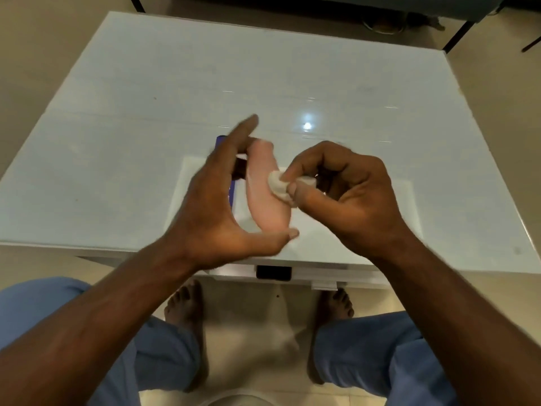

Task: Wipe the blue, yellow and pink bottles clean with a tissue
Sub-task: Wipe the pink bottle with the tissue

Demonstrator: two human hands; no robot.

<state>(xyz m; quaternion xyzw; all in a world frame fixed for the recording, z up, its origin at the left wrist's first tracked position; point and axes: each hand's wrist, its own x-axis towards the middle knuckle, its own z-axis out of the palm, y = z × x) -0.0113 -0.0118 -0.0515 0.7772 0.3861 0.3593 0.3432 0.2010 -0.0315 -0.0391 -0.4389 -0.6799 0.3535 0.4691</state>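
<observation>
Here, near the middle of the frame, a person seen from above holds a pink bottle [265, 189] just above the near part of a pale glossy table [117, 112]. The left hand [216, 206] spans the bottle lengthwise: its thumb tip is at the bottle's lower end and its fingers reach round the upper end, with the forefinger stretched out straight. Just right of centre, the right hand [339, 194] is curled, pinching a small wad of white tissue [279, 187] between thumb and fingertips and pressing it against the bottle's side.

The bottle is blurred, so its cap and surface are hard to make out. It looks small and probably light and smooth, so it may slip or twist under rubbing; holding it by its two ends leaves the long side free for the tissue. The tissue is soft and likely to shred if dragged hard.

Behind the left hand, a dark blue object [231, 183] lies on the table; whether it is the blue bottle cannot be told. No yellow bottle is visible. A white sheet [366, 200] lies flat under the hands.

The table's near edge runs across the frame just below the hands, so a dropped bottle could roll off toward the person's lap. The upper half of the tabletop offers wide open room.
</observation>
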